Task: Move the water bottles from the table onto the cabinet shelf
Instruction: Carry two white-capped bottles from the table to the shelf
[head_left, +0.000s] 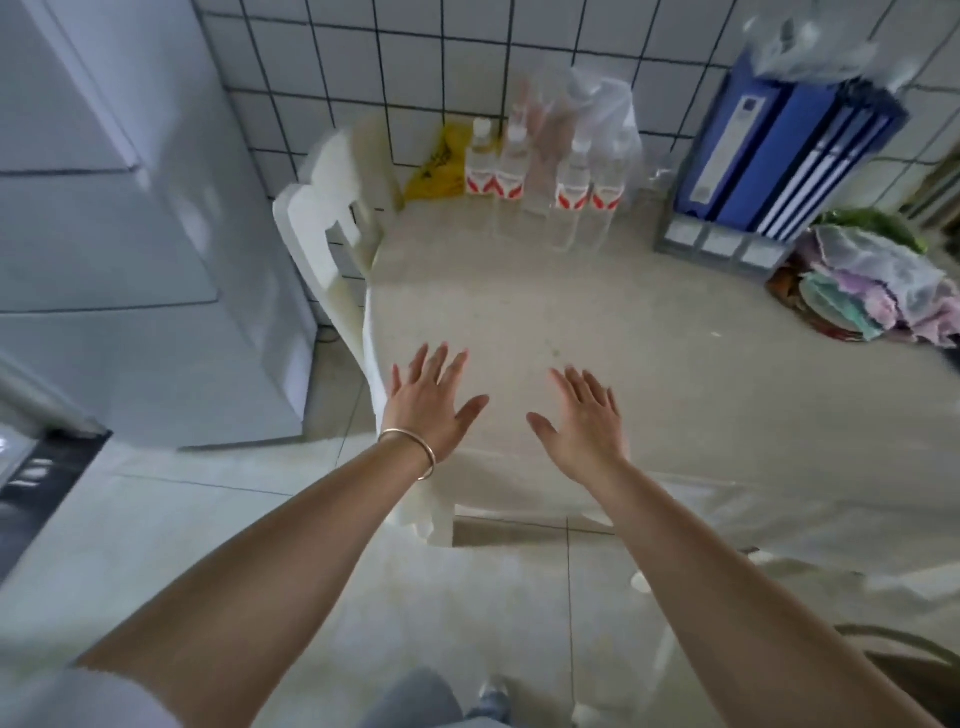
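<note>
2 flat, splayed, empty hands, left and right, before clear plastic water bottles.

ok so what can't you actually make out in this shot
All in the head view:
- Water bottles: exact count unclear, motion blur and clear plastic merge them.
- Bottle labels: red print too blurred to read.
- Cabinet: no shelf visible, top cut off by the frame edge.
- Left hand and right hand: spread open; whether they touch the table is uncertain.
</note>
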